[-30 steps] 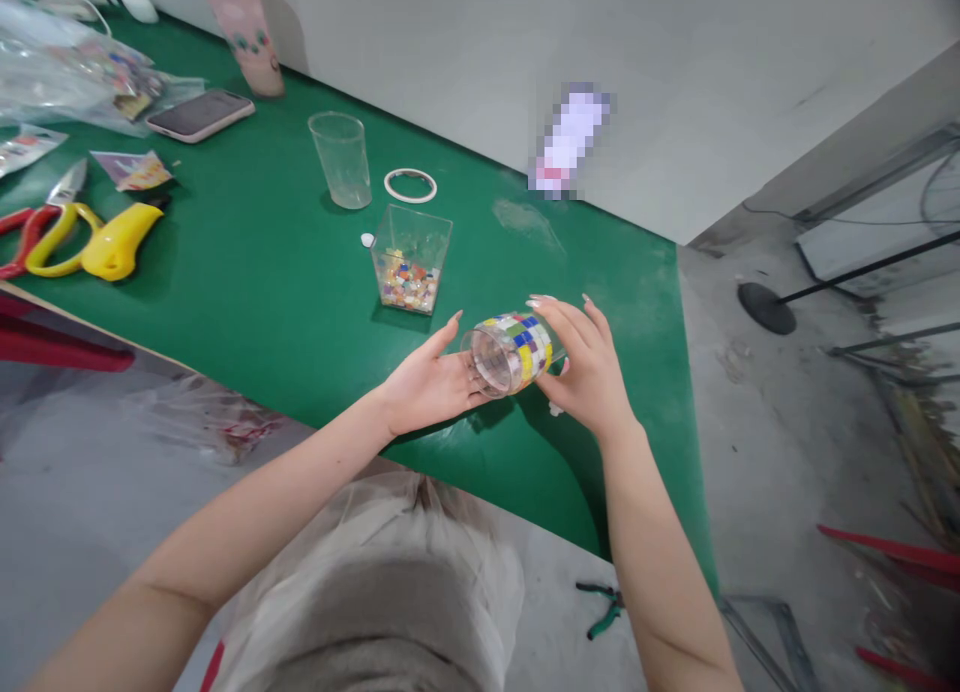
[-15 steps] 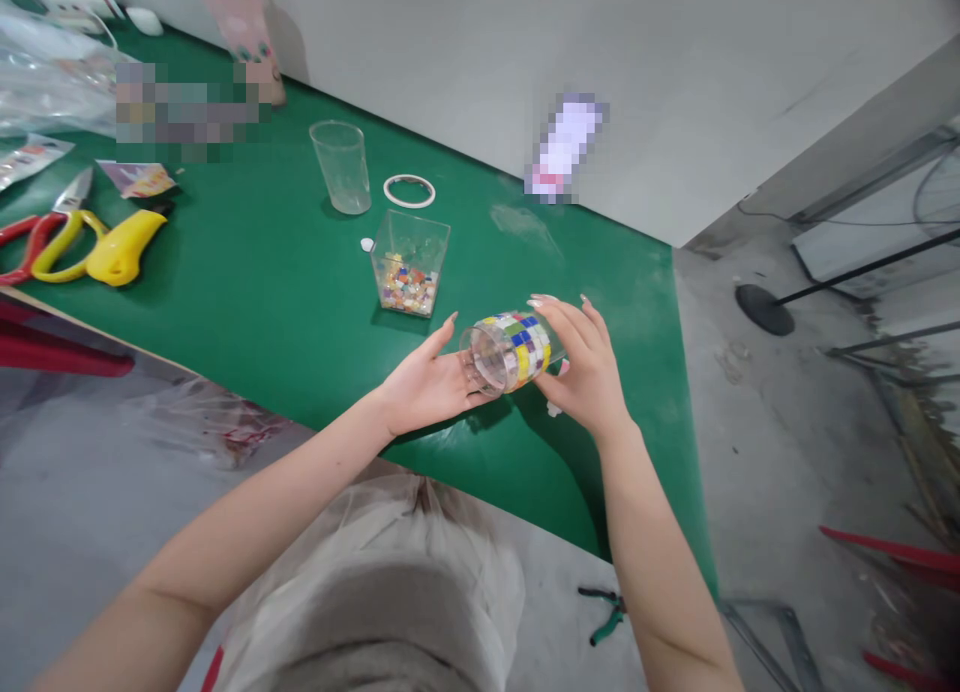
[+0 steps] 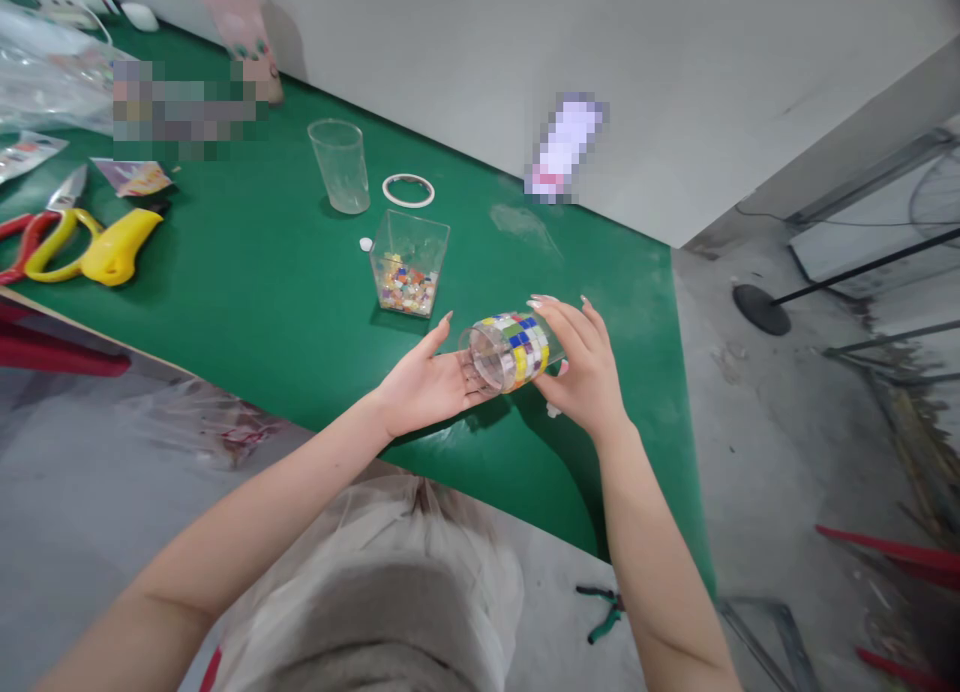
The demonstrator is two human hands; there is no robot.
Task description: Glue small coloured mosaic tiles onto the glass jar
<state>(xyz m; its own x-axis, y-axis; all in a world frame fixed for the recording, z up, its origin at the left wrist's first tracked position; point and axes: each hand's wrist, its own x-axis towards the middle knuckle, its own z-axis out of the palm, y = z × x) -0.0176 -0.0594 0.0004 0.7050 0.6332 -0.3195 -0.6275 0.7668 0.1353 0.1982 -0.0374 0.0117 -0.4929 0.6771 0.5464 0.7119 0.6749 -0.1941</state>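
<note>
A clear cup (image 3: 516,352) with bands of blue, white, yellow and green mosaic tiles is tilted on its side, its open rim facing left. My right hand (image 3: 589,367) grips its right end, fingers over the top and thumb below. Palm up, my left hand (image 3: 427,382) lies under the rim end, thumb spread away and fingers stretched beneath the cup; part of them shows through the clear wall. Beyond the left hand stands a square clear container (image 3: 410,262) with loose coloured tiles in its bottom.
On the green table (image 3: 247,282) are an empty clear cup (image 3: 341,167), a white ring (image 3: 408,190), scissors (image 3: 56,232) and a yellow tool (image 3: 124,247). A pink tumbler (image 3: 236,27) stands by the wall. Pliers (image 3: 602,612) appear below the table's front edge.
The view has shifted very slightly. Both hands and the tiled cup hold almost the same pose.
</note>
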